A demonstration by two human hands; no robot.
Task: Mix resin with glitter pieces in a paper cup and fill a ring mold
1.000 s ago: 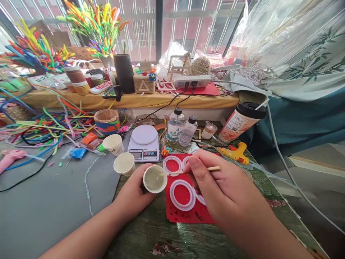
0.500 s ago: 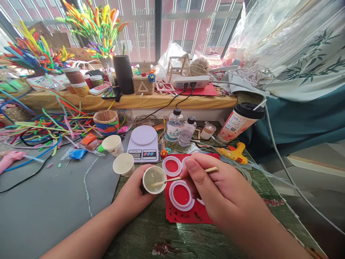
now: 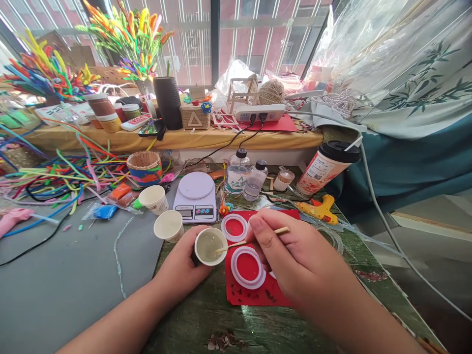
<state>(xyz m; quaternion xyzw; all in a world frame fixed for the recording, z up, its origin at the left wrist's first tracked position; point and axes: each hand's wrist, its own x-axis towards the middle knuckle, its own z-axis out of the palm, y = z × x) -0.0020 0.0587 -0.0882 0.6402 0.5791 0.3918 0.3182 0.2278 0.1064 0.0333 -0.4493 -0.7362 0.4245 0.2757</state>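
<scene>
Centre of frame: paper cup (image 3: 210,247) gripped by left hand (image 3: 186,258), fingers wrapped round side; wooden stick (image 3: 241,243) pinched in right hand (image 3: 291,246), slanting down-left into cup.

Has stir stick (image 3: 236,244) in paper cup (image 3: 199,233), ring molds (image 3: 235,268) on sheet (image 3: 241,297) to right, digital scale (image 3: 195,185) behind cup, bottles (image 3: 236,177) right of scale, power strip (image 3: 277,112) on ledge (image 3: 206,139) behind bottles.
</scene>
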